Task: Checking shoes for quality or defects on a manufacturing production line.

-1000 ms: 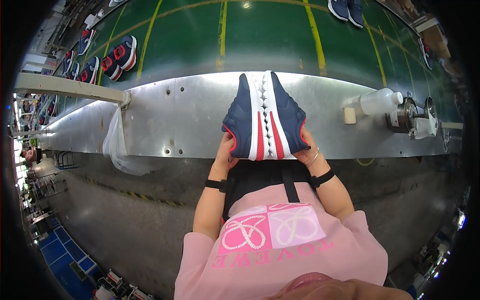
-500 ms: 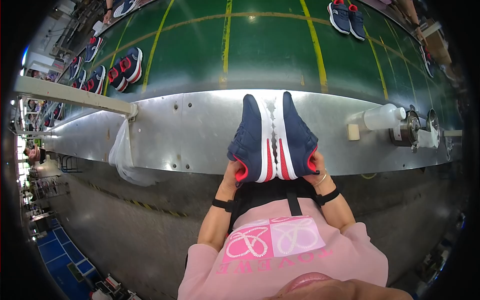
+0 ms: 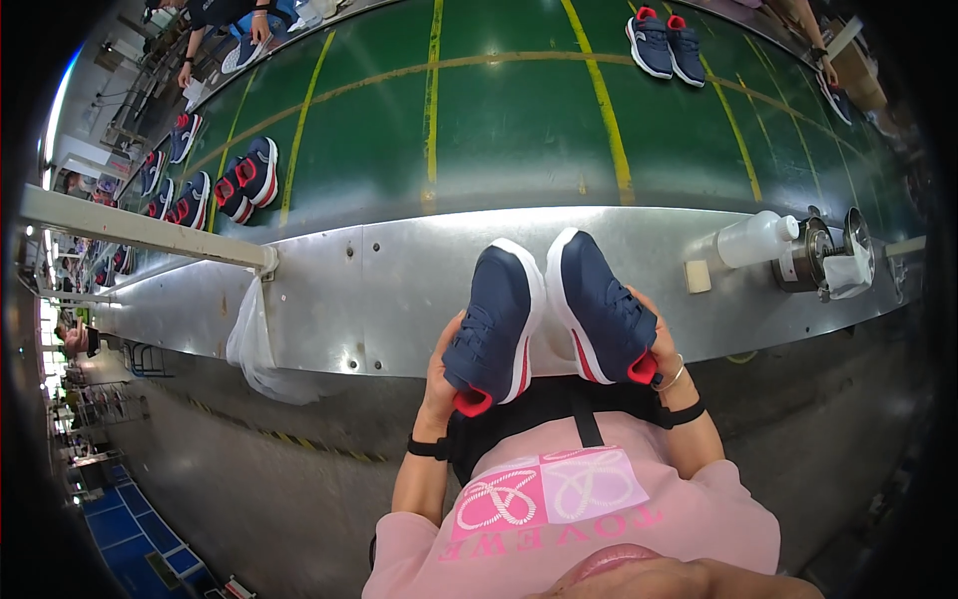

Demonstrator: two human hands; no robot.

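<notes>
A navy sneaker with a white sole and red lining (image 3: pixel 491 321) is held by my left hand (image 3: pixel 439 371), which wraps its outer heel side. Its mate, the right-hand navy sneaker (image 3: pixel 601 309), sits in the grip of my right hand (image 3: pixel 659 344). Both shoes are held toe away from me, uppers turned outward and upward, over the near edge of the metal ledge (image 3: pixel 419 280). Their toes lie close together with a narrow gap, and the heels spread wider. Most of my fingers are hidden behind the shoes.
Beyond the ledge runs a green belt (image 3: pixel 509 130) with yellow lines, carrying navy sneakers (image 3: pixel 667 48). On the ledge's right are a pale block (image 3: pixel 698 278), a white bottle (image 3: pixel 756 240) and a metal pot (image 3: pixel 804 262). A beam (image 3: pixel 150 225) with a plastic bag (image 3: pixel 254 344) stands left. Co-workers' hands (image 3: pixel 261 28) show across.
The sneakers have come nearer to me and tipped from sole against sole, so more of their uppers shows. Their heels have spread apart. Across the belt, a co-worker's hand has reached a shoe.
</notes>
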